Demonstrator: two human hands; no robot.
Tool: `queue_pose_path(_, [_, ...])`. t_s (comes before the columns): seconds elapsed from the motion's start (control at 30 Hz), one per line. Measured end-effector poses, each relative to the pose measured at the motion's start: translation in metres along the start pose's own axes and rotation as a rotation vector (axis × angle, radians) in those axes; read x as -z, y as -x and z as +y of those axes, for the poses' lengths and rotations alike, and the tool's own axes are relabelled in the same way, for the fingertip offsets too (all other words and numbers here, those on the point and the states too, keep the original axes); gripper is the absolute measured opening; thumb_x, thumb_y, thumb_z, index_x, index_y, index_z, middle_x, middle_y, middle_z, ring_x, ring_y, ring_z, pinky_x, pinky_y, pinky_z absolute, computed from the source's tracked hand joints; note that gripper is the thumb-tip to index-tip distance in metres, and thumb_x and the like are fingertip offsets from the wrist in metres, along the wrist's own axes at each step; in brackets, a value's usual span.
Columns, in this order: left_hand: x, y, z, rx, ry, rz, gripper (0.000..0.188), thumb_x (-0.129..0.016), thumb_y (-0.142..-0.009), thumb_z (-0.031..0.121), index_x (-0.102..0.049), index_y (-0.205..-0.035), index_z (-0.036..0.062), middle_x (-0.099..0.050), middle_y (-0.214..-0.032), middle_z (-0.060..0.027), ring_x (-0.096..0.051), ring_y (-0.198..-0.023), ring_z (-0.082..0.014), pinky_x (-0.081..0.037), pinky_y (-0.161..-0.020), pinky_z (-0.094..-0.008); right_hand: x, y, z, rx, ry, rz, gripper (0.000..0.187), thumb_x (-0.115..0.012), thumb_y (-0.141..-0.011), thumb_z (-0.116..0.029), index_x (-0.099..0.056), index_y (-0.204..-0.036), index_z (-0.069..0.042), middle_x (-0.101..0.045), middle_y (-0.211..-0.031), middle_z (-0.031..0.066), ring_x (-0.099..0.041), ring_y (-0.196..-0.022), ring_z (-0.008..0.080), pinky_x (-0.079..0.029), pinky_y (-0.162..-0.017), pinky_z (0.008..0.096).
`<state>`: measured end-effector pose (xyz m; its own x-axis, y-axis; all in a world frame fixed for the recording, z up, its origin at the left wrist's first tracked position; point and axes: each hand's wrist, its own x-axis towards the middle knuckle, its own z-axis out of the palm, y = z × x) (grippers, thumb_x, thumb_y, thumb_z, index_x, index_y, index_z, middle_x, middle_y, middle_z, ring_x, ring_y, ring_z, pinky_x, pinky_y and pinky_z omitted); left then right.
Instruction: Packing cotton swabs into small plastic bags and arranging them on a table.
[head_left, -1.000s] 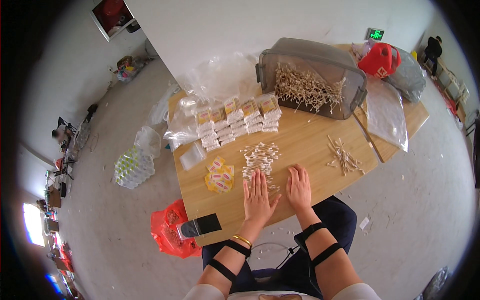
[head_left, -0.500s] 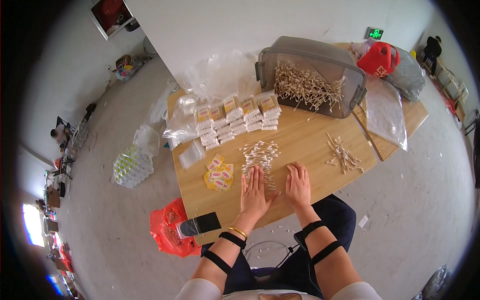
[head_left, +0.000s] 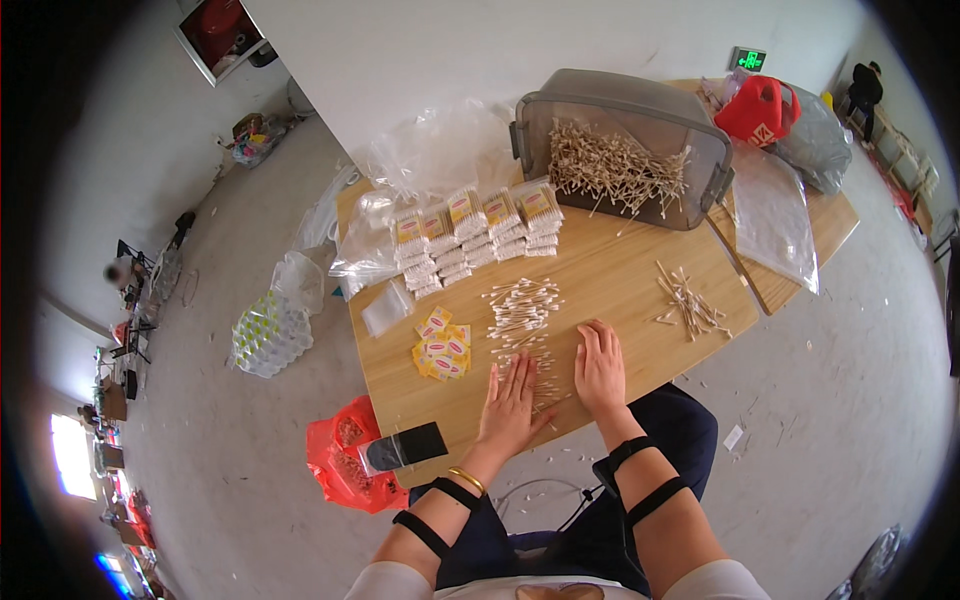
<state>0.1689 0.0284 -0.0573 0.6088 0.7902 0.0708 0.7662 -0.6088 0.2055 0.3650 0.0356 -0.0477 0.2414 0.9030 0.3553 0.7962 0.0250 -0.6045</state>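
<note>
A loose heap of cotton swabs (head_left: 522, 306) lies mid-table, trailing toward me in a strip. My left hand (head_left: 511, 403) rests flat with fingers stretched out on the near swabs of that strip. Just right of the strip, my right hand (head_left: 600, 368) stands edgewise on the wood, fingers extended and holding nothing. Small yellow-and-white cards (head_left: 442, 345) are spread left of the heap. Behind them rise stacked packs of swabs (head_left: 468, 215), several with yellow cards on top. A smaller bunch of swabs (head_left: 692, 304) sits at the right.
A grey translucent bin (head_left: 625, 95) lies on its side at the back, full of swabs. Clear bags (head_left: 388, 307) lie at the left, a flat plastic bag (head_left: 775, 225) at the right. A black phone-like slab (head_left: 408, 447) overlaps the near left table edge above a red bag (head_left: 345, 460).
My left hand has slid toward me along the swab strip, uncovering more of the heap's near side. The right hand stays nearly in place.
</note>
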Motion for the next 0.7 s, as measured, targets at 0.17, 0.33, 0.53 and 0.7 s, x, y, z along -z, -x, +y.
queue_pose_path(0.17, [0.0,-0.016,0.008,0.075,-0.001,0.01,0.095,-0.051,-0.095,0.06,-0.02,-0.158,-0.0036,-0.021,-0.166,-0.018,-0.015,-0.156,-0.0273,-0.003,-0.125,-0.0547,-0.001,0.001,0.008,0.019,-0.05,0.068,0.026,-0.056,-0.094,-0.011,-0.058,-0.119,-0.005,-0.056,-0.123,0.0174,-0.051,-0.121,0.0379,-0.039,-0.108,0.0491])
queue_pose_path(0.33, [-0.006,-0.013,-0.002,0.132,0.07,0.009,0.085,-0.048,-0.098,0.055,-0.023,-0.158,0.0007,-0.022,-0.166,-0.014,-0.015,-0.156,-0.0274,-0.003,-0.125,-0.0548,0.023,0.036,-0.013,0.082,-0.055,-0.09,0.015,-0.068,-0.087,-0.019,-0.063,-0.098,-0.01,-0.056,-0.104,0.0126,-0.053,-0.102,0.0331,-0.041,-0.092,0.0465])
queue_pose_path(0.53, [0.012,-0.003,-0.018,0.135,0.262,0.125,0.059,-0.05,-0.101,0.036,-0.037,-0.152,0.0091,-0.032,-0.162,-0.0105,-0.024,-0.153,-0.0301,-0.009,-0.124,-0.0565,0.012,0.06,-0.024,0.175,0.035,-0.263,0.016,-0.075,-0.078,-0.021,-0.064,-0.088,-0.013,-0.056,-0.096,0.0064,-0.054,-0.099,0.0273,-0.041,-0.087,0.042])
queue_pose_path(0.7, [0.031,0.002,-0.035,0.226,0.322,0.335,0.03,-0.06,-0.093,0.011,-0.058,-0.124,0.0112,-0.053,-0.139,-0.0088,-0.047,-0.134,-0.0297,-0.024,-0.118,-0.0559,0.031,0.05,-0.021,0.244,-0.034,-0.345,0.012,-0.073,-0.079,-0.015,-0.063,-0.086,-0.012,-0.056,-0.093,0.0045,-0.055,-0.097,0.0254,-0.043,-0.086,0.0401])
